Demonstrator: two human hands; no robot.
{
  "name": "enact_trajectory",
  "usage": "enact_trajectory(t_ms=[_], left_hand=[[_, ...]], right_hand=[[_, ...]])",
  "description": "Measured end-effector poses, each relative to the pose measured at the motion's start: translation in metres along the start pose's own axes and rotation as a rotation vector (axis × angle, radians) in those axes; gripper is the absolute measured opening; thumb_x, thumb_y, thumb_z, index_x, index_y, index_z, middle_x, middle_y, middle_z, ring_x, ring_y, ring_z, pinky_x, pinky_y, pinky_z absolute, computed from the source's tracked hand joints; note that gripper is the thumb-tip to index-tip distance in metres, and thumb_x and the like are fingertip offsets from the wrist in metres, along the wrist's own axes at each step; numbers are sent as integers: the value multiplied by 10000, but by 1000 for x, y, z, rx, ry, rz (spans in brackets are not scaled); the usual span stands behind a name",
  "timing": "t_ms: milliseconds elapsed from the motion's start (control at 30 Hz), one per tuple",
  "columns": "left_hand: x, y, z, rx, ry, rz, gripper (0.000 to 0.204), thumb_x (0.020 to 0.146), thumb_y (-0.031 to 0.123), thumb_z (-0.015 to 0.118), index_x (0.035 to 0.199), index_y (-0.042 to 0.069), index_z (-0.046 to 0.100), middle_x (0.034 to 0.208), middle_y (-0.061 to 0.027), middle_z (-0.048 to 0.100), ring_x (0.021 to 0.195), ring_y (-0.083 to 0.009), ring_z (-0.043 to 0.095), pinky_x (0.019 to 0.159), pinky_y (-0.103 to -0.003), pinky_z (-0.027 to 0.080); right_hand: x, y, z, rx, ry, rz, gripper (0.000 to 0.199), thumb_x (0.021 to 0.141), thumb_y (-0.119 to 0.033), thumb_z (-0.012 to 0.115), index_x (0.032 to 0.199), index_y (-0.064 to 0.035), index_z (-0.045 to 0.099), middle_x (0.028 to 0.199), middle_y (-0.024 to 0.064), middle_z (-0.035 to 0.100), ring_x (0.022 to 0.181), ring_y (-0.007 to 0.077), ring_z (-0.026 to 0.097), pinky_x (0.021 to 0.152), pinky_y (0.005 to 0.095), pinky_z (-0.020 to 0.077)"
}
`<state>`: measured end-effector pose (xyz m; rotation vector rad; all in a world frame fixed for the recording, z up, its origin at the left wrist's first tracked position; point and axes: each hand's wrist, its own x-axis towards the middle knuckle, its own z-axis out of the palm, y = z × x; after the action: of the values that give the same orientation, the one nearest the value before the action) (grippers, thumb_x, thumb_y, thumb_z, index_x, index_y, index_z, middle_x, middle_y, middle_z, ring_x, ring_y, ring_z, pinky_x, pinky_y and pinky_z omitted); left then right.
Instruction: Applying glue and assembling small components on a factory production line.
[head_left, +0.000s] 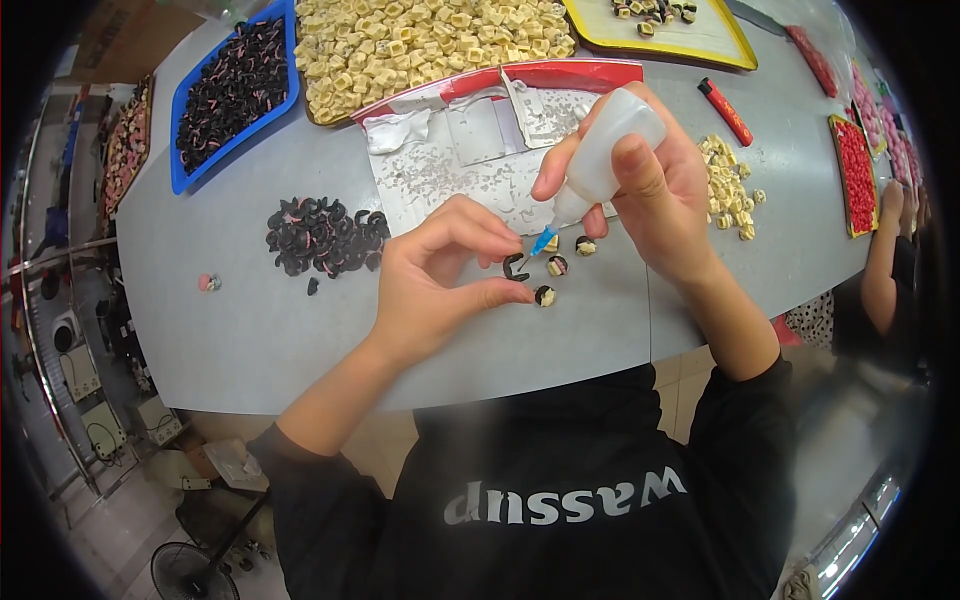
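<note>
My left hand (425, 275) pinches a small black C-shaped piece (514, 268) between thumb and fingertips, just above the table. A translucent white squeeze bottle (612, 140) is gripped in my right hand (672, 195), tilted downward. Its blue needle tip (541, 242) points at the black piece, very close to it; whether they touch I cannot tell. Beside my fingertips lie several small round black-and-cream pieces, one of them (545, 296) below my left thumb and another (557, 265) with a pink stripe. A pile of black curved pieces (325, 238) sits left of my left hand.
Behind my hands lies a stained white cardboard sheet (420, 170) with a red edge. Farther back are a blue tray (180, 165) of black pieces, a heap of cream pieces (430, 45) and a yellow tray (660, 50). A red lighter (726, 112) and cream pieces (730, 185) lie right.
</note>
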<state>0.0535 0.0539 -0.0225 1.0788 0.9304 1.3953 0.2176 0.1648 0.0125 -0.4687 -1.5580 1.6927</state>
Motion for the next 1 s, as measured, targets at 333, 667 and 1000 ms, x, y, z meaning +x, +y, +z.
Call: enact_trajectory(t_ms=[333,667,1000], left_hand=[[1,0,-2,-2,-1,0,306,620,-66,747,881,5,604,946,-95,564,824,-136,510,742,-271,414],[2,-2,-2,-20,9,23,308,624,-72,741,887,4,602,942,-91,555,791,-124,487,747,-266,416],[-1,8,-3,316,505,341,281,672,-77,702,909,6,575,984,-84,524,813,-109,482,683,-217,402]], right_hand=[[1,2,0,17,-42,31,404,899,-442,437,945,-41,416,767,188,614,580,101,553,411,176,401],[6,1,-9,-32,146,-46,404,916,-446,395,1022,-57,425,912,168,610,792,108,553,634,219,439],[3,19,-1,-416,-1,-282,325,747,42,621,1000,-33,432,997,143,574,902,182,567,738,273,471]])
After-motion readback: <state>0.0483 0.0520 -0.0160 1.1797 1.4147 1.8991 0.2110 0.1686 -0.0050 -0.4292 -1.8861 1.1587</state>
